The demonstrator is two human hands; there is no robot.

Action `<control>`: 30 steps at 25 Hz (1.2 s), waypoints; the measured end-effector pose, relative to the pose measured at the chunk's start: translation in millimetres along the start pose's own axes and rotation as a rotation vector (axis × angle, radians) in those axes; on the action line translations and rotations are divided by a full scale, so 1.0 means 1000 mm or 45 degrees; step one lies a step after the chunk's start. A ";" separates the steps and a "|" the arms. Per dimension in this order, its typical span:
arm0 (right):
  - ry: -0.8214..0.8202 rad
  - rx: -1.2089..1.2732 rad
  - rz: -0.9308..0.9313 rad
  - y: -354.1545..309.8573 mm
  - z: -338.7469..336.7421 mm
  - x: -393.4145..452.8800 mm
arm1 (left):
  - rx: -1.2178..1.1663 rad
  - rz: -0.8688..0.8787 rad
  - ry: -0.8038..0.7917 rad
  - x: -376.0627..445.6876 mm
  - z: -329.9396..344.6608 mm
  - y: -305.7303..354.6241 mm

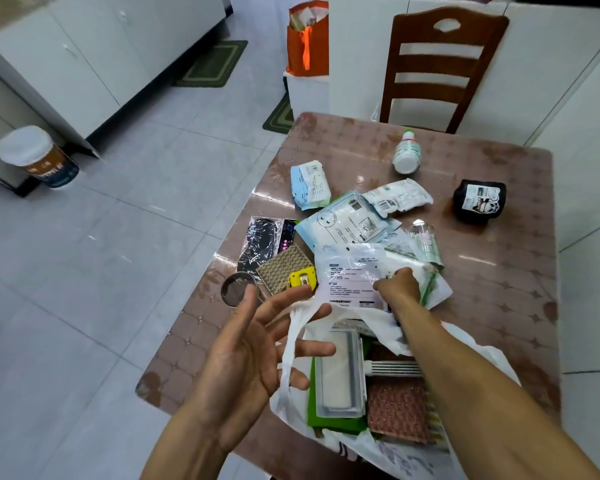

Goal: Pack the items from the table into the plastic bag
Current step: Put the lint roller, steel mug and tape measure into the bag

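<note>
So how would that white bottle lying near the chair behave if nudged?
The white bottle lies on its side on the glossy table cover, so it would probably roll. It looks like rigid plastic, likely light, and unlikely to break.

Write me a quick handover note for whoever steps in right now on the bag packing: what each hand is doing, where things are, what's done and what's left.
Left hand: open, fingers spread, holding the rim of the white plastic bag apart.
Right hand: closed on a white printed pouch just beyond the bag mouth.
Done: a clear case, a green flat item and a reddish pad are in the bag.
Left on the table: white bottle, black packet, several white and blue pouches, black mask pack, woven coaster, yellow item, round metal tin.
</note>
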State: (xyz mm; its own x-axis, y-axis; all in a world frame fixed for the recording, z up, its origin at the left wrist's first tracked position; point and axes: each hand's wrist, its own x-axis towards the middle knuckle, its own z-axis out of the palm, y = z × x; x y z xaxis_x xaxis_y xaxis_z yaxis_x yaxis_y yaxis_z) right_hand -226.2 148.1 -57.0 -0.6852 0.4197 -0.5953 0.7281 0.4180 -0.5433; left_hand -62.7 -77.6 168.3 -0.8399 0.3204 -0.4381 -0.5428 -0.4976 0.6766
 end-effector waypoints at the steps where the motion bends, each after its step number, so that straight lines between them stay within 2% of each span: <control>1: -0.046 -0.075 0.012 0.001 0.002 0.001 | 0.004 0.003 0.009 0.001 -0.001 0.000; 3: -0.108 -0.051 -0.039 0.003 0.004 0.001 | 0.001 -0.005 0.020 0.006 -0.001 -0.002; 7: -0.056 0.265 -0.218 0.005 0.004 0.003 | -0.010 -0.019 0.054 0.013 0.001 -0.009; 9: -0.247 0.318 -0.155 0.004 0.004 0.001 | 0.018 -0.004 0.057 0.014 0.002 -0.011; 11: -0.460 0.090 -0.156 0.001 0.007 -0.001 | 0.060 0.013 0.030 0.015 0.002 -0.011; 12: -0.448 0.019 -0.188 -0.002 0.007 -0.004 | 0.085 0.021 0.001 0.015 0.003 -0.011; 14: -0.315 0.155 -0.315 -0.018 -0.004 -0.015 | 0.131 0.060 -0.062 0.014 0.006 -0.010; 16: -0.232 0.421 -0.538 -0.039 -0.041 -0.046 | 0.184 0.148 -0.095 0.010 0.011 -0.006; 19: -0.256 0.842 -0.798 -0.042 -0.130 -0.108 | 0.395 0.262 -0.071 0.008 0.020 -0.001; 21: -0.446 0.888 -0.877 -0.018 -0.182 -0.142 | 0.432 0.286 -0.099 0.009 0.020 -0.003; 23: -0.709 0.448 -0.782 0.010 -0.198 -0.158 | 0.396 0.301 -0.133 0.011 0.017 -0.005; 24: -0.770 0.103 -0.776 0.024 -0.188 -0.162 | 0.390 0.302 -0.166 0.012 0.016 -0.004; 25: -0.728 -0.300 -0.806 0.035 -0.171 -0.159 | 0.392 0.306 -0.199 0.013 0.015 -0.004; 27: -0.407 -0.946 -0.920 0.053 -0.130 -0.148 | 0.400 0.321 -0.258 0.008 0.014 -0.005; 28: -0.212 -1.125 -0.926 0.054 -0.116 -0.147 | 0.404 0.326 -0.284 0.005 0.014 -0.005; 30: 0.073 -1.278 -0.907 0.045 -0.107 -0.154 | 0.435 0.312 -0.305 0.000 0.011 -0.006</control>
State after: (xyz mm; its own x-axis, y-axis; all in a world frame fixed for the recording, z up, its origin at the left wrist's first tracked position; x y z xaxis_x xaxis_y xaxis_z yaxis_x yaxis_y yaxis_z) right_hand -90.6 188.7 73.8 -0.9410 -0.1312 -0.3120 -0.1299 0.9912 -0.0251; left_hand -59.9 -65.7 170.6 -0.8979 0.4235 -0.1200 -0.2646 -0.3014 0.9160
